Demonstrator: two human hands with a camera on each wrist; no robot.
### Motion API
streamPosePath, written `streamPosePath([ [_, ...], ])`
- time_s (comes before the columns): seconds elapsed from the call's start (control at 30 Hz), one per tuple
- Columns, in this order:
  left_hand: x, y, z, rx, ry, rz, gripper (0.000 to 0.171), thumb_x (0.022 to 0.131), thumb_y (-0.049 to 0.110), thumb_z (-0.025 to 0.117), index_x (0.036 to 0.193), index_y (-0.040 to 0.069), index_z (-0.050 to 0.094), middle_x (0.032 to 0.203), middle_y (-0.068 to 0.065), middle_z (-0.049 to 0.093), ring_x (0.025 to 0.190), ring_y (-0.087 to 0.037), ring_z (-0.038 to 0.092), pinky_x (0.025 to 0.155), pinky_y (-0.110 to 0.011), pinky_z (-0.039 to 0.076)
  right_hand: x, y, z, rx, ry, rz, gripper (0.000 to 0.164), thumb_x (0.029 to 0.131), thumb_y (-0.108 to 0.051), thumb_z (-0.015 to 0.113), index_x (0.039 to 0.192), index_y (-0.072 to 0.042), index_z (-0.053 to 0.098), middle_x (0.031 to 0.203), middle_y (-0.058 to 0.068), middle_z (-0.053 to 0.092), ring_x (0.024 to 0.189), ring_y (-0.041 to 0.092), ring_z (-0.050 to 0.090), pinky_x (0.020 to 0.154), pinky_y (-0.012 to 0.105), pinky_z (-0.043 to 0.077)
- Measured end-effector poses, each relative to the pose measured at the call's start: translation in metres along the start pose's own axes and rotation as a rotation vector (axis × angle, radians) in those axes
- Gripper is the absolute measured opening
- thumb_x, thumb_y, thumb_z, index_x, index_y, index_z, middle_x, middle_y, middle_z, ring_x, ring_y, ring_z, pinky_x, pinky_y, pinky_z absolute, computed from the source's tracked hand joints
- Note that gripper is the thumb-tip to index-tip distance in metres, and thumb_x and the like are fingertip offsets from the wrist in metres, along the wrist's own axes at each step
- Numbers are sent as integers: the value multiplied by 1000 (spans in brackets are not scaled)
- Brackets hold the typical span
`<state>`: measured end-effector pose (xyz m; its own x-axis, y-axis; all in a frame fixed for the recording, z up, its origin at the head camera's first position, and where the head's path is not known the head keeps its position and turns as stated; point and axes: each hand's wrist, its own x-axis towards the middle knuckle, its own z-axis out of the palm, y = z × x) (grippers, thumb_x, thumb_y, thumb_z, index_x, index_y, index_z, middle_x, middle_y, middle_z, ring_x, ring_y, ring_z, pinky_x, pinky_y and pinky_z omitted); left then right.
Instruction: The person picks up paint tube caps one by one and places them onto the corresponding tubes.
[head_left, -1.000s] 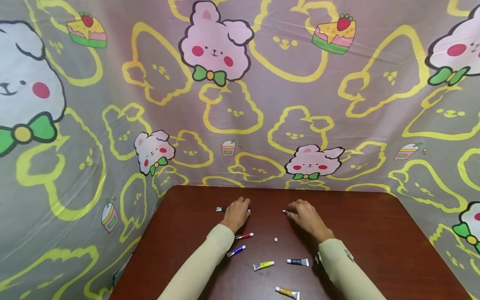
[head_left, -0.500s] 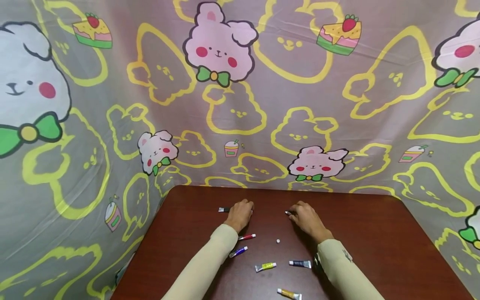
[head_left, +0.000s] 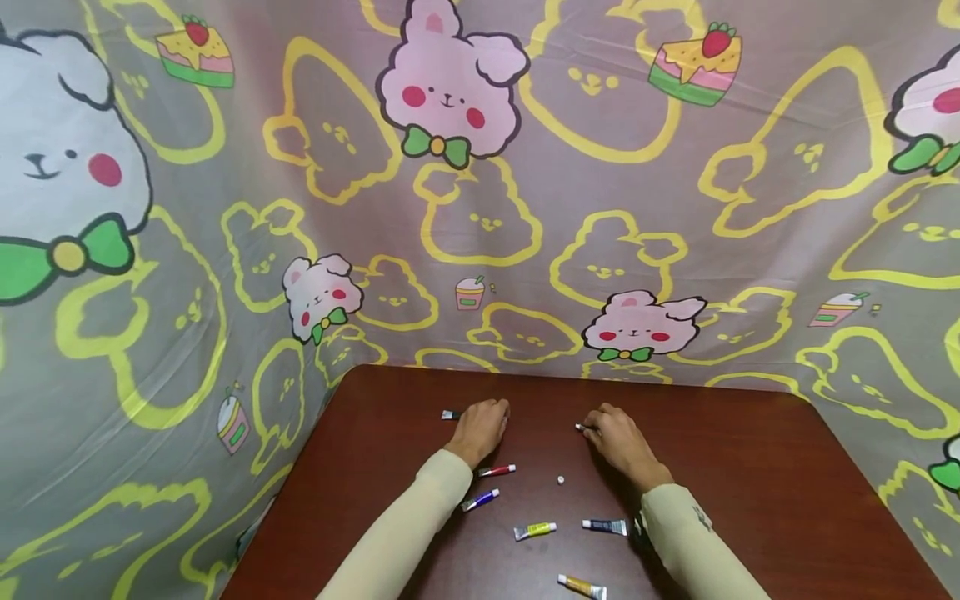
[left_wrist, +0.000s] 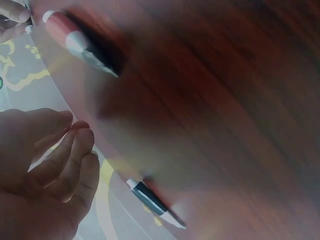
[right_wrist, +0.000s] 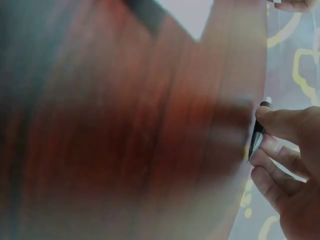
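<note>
My right hand point(head_left: 617, 435) pinches a small dark paint tube point(right_wrist: 259, 125) between thumb and fingers, its white end point(right_wrist: 267, 100) pointing away from the palm. Across from it, my left hand point(head_left: 480, 427) has thumb and fingertips drawn together, seen close in the left wrist view. A small white piece point(right_wrist: 276, 1) shows at its fingertips in the right wrist view; the fingers hide most of it. Beside the left hand lies another dark paint tube point(left_wrist: 152, 200) with a white cap. A red paint tube point(head_left: 498, 471) and a blue one point(head_left: 481, 500) lie near the left sleeve.
A yellow paint tube point(head_left: 536, 531), a navy one point(head_left: 604, 527) and a gold one point(head_left: 582, 587) lie nearer me. Between the forearms sits a loose white cap point(head_left: 560, 480). Patterned cloth point(head_left: 525, 208) hangs around the brown table point(head_left: 735, 467).
The head view has shifted slightly, moving the whole scene a little to the right. Both hands keep nearly the same place, and the tubes on the table have not moved.
</note>
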<state>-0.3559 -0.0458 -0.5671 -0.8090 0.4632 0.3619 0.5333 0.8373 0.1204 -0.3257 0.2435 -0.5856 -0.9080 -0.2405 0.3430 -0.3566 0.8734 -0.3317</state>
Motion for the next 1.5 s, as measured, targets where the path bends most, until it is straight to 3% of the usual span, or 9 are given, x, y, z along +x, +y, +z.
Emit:
streamPosePath([
  [0.57, -20, 10, -16, -87, 11, 91, 6, 98, 9, 76, 102, 13, 73, 92, -1, 73, 84, -22, 75, 74, -36, 62, -20, -20, -13, 3, 14, -52, 9, 91, -5, 85, 95, -7, 78, 92, 6, 70, 89, 27, 68, 80, 52, 60],
  [0.93, -32, 25, -22, -127, 16, 124, 7, 98, 9, 77, 100, 15, 74, 91, 0, 69, 79, -19, 71, 69, -34, 60, -32, -40, -25, 1, 93, -161, 14, 87, -4, 88, 94, -9, 77, 89, 2, 69, 84, 22, 66, 74, 45, 59],
  [1.17, -40, 29, -26, -118, -4, 148, 3, 103, 15, 73, 103, 16, 76, 93, 2, 67, 77, -14, 67, 69, -28, 57, -39, -51, -31, -14, 141, -225, 17, 84, -4, 90, 94, -9, 76, 89, 1, 68, 82, 20, 65, 72, 40, 57],
  [1.5, -51, 41, -27, -102, -9, 172, 8, 104, 19, 73, 106, 16, 80, 98, 2, 69, 80, -16, 70, 73, -32, 59, -50, -62, -37, -33, 171, -274, 20, 83, -5, 92, 93, -11, 76, 89, -1, 67, 82, 18, 66, 72, 37, 57],
])
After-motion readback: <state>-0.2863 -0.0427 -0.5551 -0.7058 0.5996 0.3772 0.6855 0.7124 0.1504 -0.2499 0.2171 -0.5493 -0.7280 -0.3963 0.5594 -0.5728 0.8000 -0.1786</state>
